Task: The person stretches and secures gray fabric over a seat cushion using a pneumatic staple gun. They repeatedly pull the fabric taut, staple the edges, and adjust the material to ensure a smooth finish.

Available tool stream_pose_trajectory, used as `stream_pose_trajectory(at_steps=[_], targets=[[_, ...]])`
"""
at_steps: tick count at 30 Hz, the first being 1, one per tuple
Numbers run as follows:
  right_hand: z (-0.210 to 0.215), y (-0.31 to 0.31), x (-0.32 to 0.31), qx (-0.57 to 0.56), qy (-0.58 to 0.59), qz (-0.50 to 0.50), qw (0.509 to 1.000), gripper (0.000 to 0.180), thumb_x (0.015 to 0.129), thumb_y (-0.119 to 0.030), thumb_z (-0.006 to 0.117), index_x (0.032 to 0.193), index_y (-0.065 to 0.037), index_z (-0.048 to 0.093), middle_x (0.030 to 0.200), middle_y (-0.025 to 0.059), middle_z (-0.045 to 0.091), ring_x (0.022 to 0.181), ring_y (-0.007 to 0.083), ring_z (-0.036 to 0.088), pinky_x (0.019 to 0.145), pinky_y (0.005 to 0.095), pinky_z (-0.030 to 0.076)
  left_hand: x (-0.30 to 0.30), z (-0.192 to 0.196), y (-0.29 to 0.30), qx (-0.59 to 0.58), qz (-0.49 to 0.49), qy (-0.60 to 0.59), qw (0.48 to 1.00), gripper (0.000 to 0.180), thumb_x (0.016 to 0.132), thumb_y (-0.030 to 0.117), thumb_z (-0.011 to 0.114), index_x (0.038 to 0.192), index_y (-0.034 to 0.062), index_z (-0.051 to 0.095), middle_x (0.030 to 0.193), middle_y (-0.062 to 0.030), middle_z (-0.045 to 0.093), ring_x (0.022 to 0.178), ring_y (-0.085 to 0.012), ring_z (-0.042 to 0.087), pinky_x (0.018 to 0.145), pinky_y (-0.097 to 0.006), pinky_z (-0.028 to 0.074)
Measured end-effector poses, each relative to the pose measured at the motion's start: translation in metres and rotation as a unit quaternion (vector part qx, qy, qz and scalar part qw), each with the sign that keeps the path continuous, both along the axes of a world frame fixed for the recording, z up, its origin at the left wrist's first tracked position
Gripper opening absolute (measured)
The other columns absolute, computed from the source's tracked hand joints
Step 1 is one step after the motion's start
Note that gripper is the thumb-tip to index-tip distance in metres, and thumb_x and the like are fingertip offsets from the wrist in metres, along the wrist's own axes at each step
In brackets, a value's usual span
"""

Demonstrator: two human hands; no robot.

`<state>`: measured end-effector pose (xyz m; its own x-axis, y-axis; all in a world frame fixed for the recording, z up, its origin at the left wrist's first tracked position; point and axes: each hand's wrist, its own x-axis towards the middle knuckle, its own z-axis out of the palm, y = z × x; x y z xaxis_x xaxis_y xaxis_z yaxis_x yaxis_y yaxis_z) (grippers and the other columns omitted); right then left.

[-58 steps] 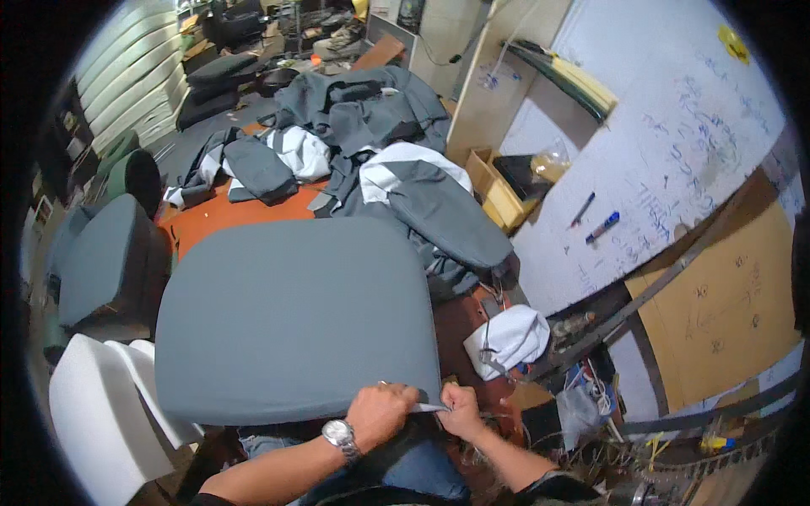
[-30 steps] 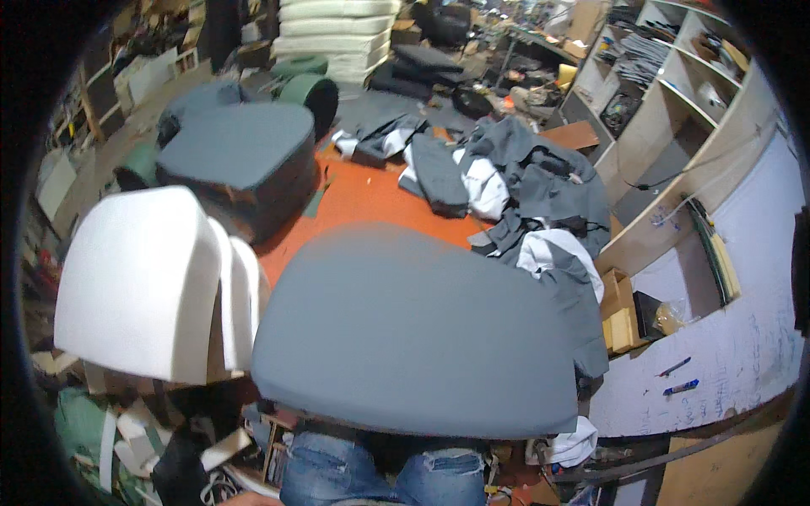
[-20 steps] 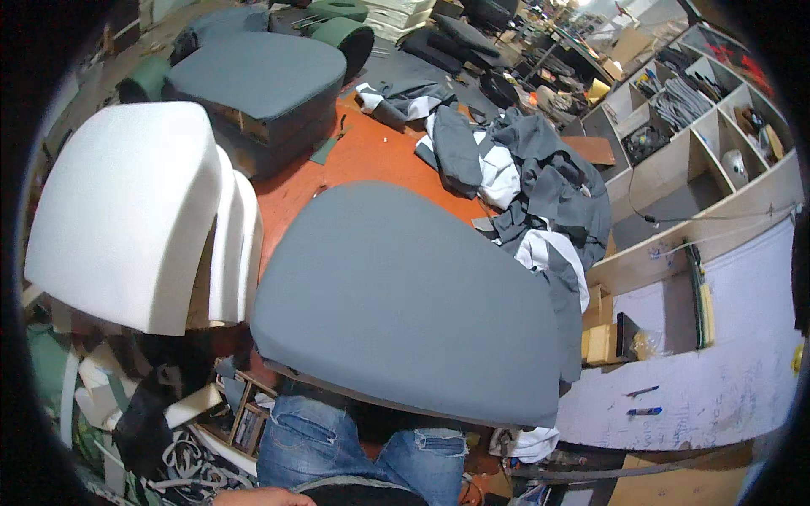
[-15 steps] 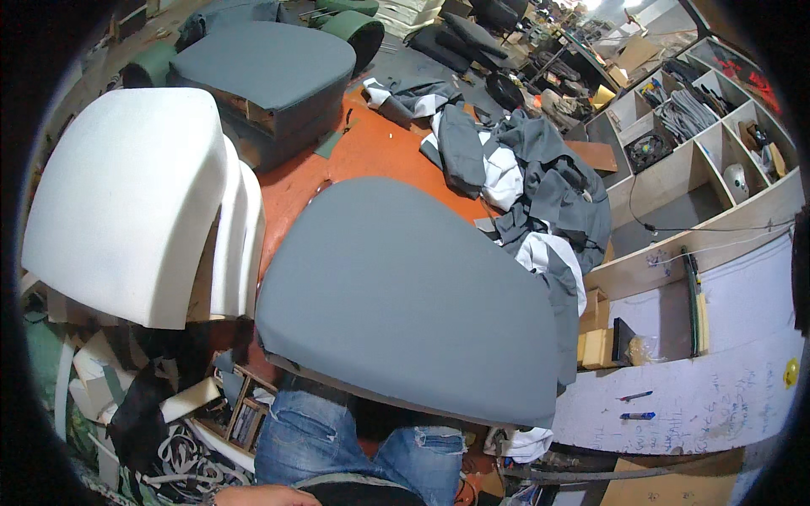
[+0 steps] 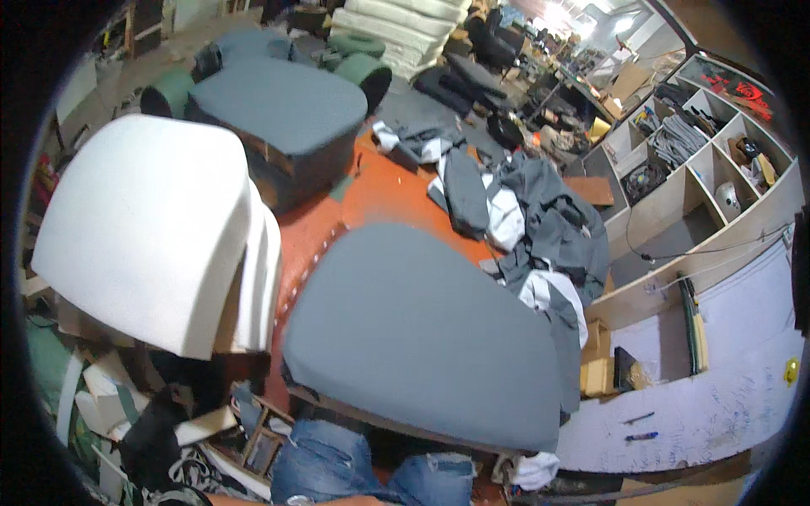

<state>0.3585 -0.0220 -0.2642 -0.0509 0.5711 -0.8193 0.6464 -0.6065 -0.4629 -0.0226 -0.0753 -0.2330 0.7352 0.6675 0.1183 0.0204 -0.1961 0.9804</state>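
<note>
A large cushion or seat panel [image 5: 426, 333], covered in smooth grey fabric, lies right in front of my knees. Its near edge hangs over my lap, and a darker underside shows along that edge. At the lower edge of the head view only a strip of my left hand [image 5: 350, 501] shows, by my waist, with a band at its wrist. Its fingers are cut off by the frame, so whether it holds anything cannot be made out. Neither hand is seen touching the panel. My right hand is out of view.
White foam pieces [image 5: 139, 228] stand on the left. Behind them sits a grey upholstered seat [image 5: 283, 101]. Grey and white fabric covers [image 5: 548, 211] lie heaped along the orange surface [image 5: 384, 198]. A wooden compartment shelf [image 5: 666, 223] and a white board [image 5: 675, 422] with pens are at right.
The view has tilted up, so the panel and surroundings sit lower in the picture. My left hand has moved right across my waist and shows less.
</note>
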Motion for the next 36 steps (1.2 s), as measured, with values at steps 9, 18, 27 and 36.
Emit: stream_pose_trajectory(at_steps=[9, 18, 27, 36], targets=[[0.151, -0.015, 0.016, -0.242, 0.050, 0.189, 0.950, 0.049, 0.092, -0.035, 0.077, 0.131, -0.007, 0.068, 0.126, 0.0170, 0.069, 0.120, 0.0260, 0.063, 0.104, 0.0422, 0.048, -0.057, 0.026, -0.020, -0.069, 0.018, 0.113, 0.991, 0.013, 0.093, 0.015, 0.066, 0.088, 0.0033, 0.063, 0.075, -0.0152, 0.064, 0.067, -0.0321, 0.062, 0.065, -0.043, 0.048], [0.131, -0.029, 0.017, -0.217, 0.194, 0.433, 0.853, 0.041, 0.101, -0.032, 0.064, 0.130, -0.004, 0.069, 0.127, 0.0144, 0.071, 0.116, 0.0249, 0.064, 0.098, 0.0400, 0.051, -0.103, 0.039, -0.073, -0.179, 0.064, 0.270, 0.944, 0.015, 0.088, 0.014, 0.068, 0.093, 0.0003, 0.067, 0.082, -0.0200, 0.069, 0.072, -0.0321, 0.062, 0.071, -0.043, 0.050], [0.027, -0.021, 0.021, -0.249, 0.265, 0.443, 0.819, 0.045, 0.103, -0.029, 0.066, 0.137, 0.001, 0.064, 0.134, 0.0155, 0.068, 0.119, 0.0268, 0.063, 0.096, 0.0399, 0.054, -0.088, 0.037, -0.101, -0.472, 0.169, 0.048, 0.864, 0.025, 0.086, 0.008, 0.075, 0.109, 0.0031, 0.067, 0.093, 0.0007, 0.067, 0.086, -0.0094, 0.053, 0.078, -0.031, 0.048], [-0.041, -0.023, 0.091, 0.229, 0.022, -0.154, 0.961, 0.024, 0.094, -0.018, 0.076, 0.109, 0.000, 0.069, 0.097, 0.0020, 0.069, 0.090, 0.0117, 0.063, 0.084, 0.0311, 0.052, -0.045, 0.025, -0.024, -0.205, -0.025, 0.106, 0.973, 0.030, 0.083, 0.011, 0.076, 0.112, 0.0055, 0.074, 0.088, -0.0089, 0.071, 0.078, -0.0199, 0.064, 0.075, -0.036, 0.053]])
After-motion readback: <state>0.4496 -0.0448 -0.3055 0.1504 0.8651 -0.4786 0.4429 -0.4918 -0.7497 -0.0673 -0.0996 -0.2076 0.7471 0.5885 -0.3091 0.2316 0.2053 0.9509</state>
